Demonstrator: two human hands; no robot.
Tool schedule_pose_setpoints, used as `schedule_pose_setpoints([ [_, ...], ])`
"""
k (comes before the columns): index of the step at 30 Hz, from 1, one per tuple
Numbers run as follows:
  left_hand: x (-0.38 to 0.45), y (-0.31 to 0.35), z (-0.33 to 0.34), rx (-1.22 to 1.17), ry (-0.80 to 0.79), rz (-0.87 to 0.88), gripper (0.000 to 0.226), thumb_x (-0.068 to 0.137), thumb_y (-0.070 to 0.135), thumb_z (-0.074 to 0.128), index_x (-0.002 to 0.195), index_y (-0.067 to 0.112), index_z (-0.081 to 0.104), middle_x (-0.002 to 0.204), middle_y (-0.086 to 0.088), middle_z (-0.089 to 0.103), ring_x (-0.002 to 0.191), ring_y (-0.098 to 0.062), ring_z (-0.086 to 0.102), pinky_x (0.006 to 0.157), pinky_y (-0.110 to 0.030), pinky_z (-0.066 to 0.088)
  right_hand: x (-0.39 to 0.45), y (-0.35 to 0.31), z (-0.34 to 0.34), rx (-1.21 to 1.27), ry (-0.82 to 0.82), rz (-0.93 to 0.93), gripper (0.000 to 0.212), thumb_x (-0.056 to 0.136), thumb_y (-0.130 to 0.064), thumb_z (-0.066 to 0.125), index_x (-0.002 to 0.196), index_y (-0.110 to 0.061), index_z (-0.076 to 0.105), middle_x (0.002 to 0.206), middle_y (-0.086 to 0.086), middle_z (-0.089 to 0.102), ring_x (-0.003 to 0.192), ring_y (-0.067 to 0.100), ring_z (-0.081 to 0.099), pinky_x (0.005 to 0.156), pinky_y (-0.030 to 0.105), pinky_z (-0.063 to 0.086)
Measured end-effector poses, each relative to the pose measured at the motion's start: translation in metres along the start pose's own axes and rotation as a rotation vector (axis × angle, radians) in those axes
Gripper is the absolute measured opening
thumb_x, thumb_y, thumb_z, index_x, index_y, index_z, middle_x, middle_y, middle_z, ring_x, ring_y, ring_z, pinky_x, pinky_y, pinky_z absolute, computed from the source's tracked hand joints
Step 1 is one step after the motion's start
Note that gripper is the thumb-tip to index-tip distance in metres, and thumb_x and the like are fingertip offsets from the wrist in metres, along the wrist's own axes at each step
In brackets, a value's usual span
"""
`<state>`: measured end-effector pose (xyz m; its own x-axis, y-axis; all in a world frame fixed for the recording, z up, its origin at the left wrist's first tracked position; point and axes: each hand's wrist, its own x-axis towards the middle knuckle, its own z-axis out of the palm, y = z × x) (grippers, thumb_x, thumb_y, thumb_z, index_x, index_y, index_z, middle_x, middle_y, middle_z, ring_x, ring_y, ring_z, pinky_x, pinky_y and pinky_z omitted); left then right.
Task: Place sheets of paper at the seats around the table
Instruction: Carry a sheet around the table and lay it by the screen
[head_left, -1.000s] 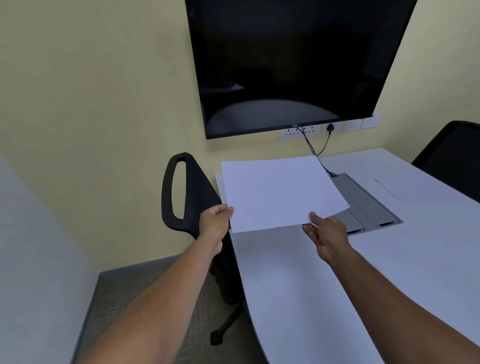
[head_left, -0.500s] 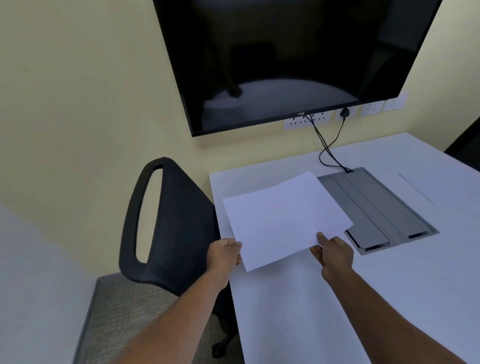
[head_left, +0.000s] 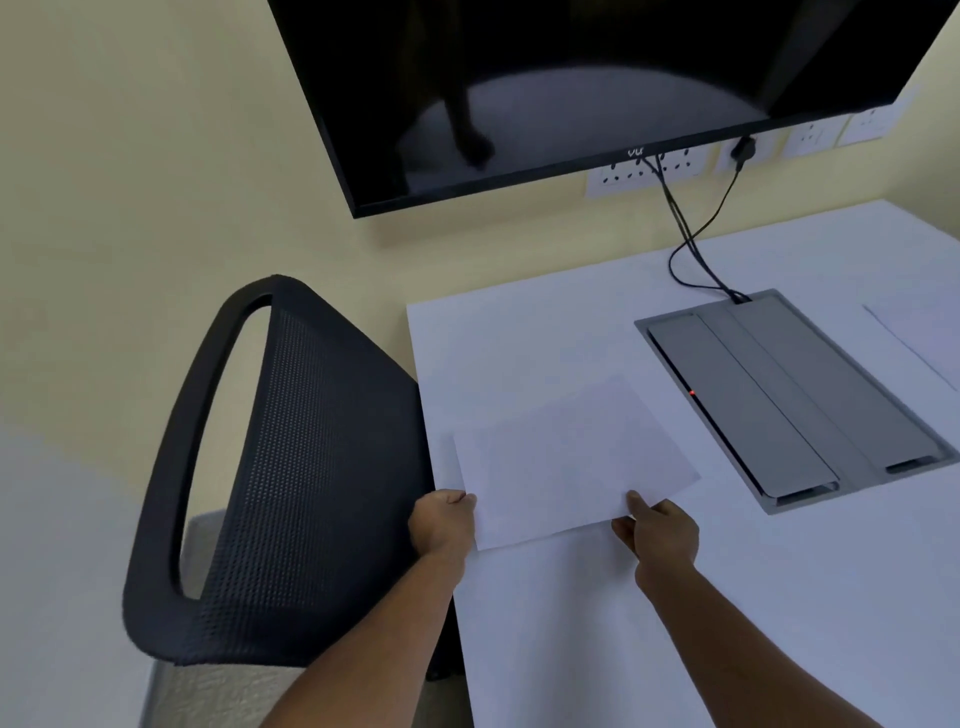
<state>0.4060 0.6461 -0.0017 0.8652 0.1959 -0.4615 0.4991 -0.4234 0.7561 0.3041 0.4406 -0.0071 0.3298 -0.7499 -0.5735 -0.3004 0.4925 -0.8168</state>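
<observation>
Two bare hands lower a single sheet of paper (head_left: 571, 462) onto the white table (head_left: 727, 597) at the seat beside a black mesh-backed chair (head_left: 291, 467), under a dark wall-mounted screen (head_left: 571, 78). The left hand (head_left: 444, 525) pinches the sheet's near left corner, with the chair back just to its left; the right hand (head_left: 657, 532) grips the near edge close to the right corner, thumb on top. The paper stretches away from both hands and lies flat or very nearly flat on the tabletop; whether it is fully down cannot be told. Beyond the right hand and off to its right sits a grey recessed cable box (head_left: 795, 400), near the sheet's far corner but apart from it, with black cables (head_left: 696, 239) running up to the wall sockets (head_left: 649, 166). Farther right again, the edge of another sheet (head_left: 919, 338) already lies on the table. The paper looks light, thin and limp: likely to sag or curl if held by one corner, quick to crease under a hard pinch, and apt to slide on the smooth top, so two corners along one edge seem the sound place to hold it.
</observation>
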Motion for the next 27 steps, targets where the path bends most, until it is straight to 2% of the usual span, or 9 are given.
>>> schedule_pose_setpoints([
  [8, 0.015, -0.01, 0.013, 0.078, 0.007, -0.028, 0.023, 0.084, 0.018, 0.07, 0.064, 0.019, 0.059, 0.064, -0.005, 0.058, 0.058, -0.02, 0.053, 0.059, -0.031, 0.049, 0.011, 0.006, 0.006, -0.063, 0.013, 0.029, 0.026, 0.088, -0.015, 0.072, 0.076, 0.003, 0.059, 0.077, 0.012, 0.063, 0.065, 0.027, 0.067, 0.059, 0.027, 0.056],
  [11, 0.017, -0.01, 0.017, 0.097, 0.009, -0.029, 0.025, 0.085, 0.017, 0.07, 0.061, 0.017, 0.062, 0.063, -0.006, 0.061, 0.059, -0.021, 0.056, 0.062, -0.035, 0.056, 0.014, 0.005, 0.008, -0.097, 0.016, 0.034, 0.023, 0.088, -0.016, 0.071, 0.08, 0.004, 0.063, 0.081, 0.013, 0.066, 0.067, 0.029, 0.068, 0.059, 0.027, 0.055],
  [14, 0.017, -0.01, 0.02, 0.114, 0.018, -0.028, 0.029, 0.086, 0.016, 0.07, 0.057, 0.016, 0.062, 0.063, -0.005, 0.062, 0.059, -0.021, 0.057, 0.06, -0.031, 0.053, 0.018, 0.005, 0.008, -0.129, 0.01, 0.044, 0.025, 0.089, -0.016, 0.071, 0.086, 0.008, 0.063, 0.082, 0.013, 0.067, 0.069, 0.028, 0.069, 0.059, 0.028, 0.055],
  [17, 0.014, -0.01, 0.021, 0.11, 0.021, -0.034, 0.032, 0.087, 0.016, 0.07, 0.056, 0.022, 0.061, 0.066, -0.001, 0.066, 0.067, -0.023, 0.064, 0.064, -0.03, 0.055, 0.019, 0.006, 0.006, -0.163, 0.011, 0.061, 0.022, 0.089, -0.017, 0.07, 0.082, 0.003, 0.064, 0.084, 0.012, 0.069, 0.071, 0.028, 0.071, 0.057, 0.026, 0.054],
  [19, 0.012, -0.011, 0.022, 0.113, 0.023, -0.042, 0.031, 0.086, 0.017, 0.07, 0.057, 0.022, 0.063, 0.065, -0.001, 0.066, 0.065, -0.022, 0.064, 0.063, -0.029, 0.055, 0.017, 0.007, 0.003, -0.185, 0.023, 0.065, 0.02, 0.09, -0.018, 0.069, 0.081, 0.0, 0.064, 0.083, 0.011, 0.07, 0.071, 0.029, 0.071, 0.053, 0.023, 0.051],
  [22, 0.01, -0.014, 0.024, 0.128, 0.022, -0.042, 0.03, 0.087, 0.017, 0.07, 0.058, 0.019, 0.062, 0.067, -0.004, 0.066, 0.06, -0.02, 0.06, 0.063, -0.032, 0.057, 0.017, 0.01, -0.001, -0.207, 0.035, 0.062, 0.022, 0.089, -0.019, 0.069, 0.077, -0.002, 0.063, 0.078, 0.011, 0.07, 0.064, 0.027, 0.071, 0.055, 0.025, 0.051],
  [25, 0.009, -0.015, 0.026, 0.124, 0.032, -0.041, 0.032, 0.088, 0.017, 0.069, 0.057, 0.02, 0.06, 0.067, -0.006, 0.066, 0.057, -0.019, 0.058, 0.064, -0.033, 0.057, 0.018, 0.011, -0.002, -0.25, 0.025, 0.047, 0.023, 0.088, -0.022, 0.068, 0.079, -0.001, 0.063, 0.075, 0.011, 0.072, 0.059, 0.026, 0.072, 0.063, 0.031, 0.057],
  [27, 0.01, -0.016, 0.027, 0.108, 0.048, -0.047, 0.035, 0.088, 0.016, 0.07, 0.054, 0.021, 0.059, 0.062, -0.003, 0.064, 0.054, -0.017, 0.056, 0.059, -0.031, 0.055, 0.018, 0.011, -0.004, -0.281, 0.017, 0.035, 0.022, 0.088, -0.022, 0.067, 0.078, -0.003, 0.063, 0.074, 0.011, 0.073, 0.058, 0.024, 0.072, 0.062, 0.029, 0.054],
])
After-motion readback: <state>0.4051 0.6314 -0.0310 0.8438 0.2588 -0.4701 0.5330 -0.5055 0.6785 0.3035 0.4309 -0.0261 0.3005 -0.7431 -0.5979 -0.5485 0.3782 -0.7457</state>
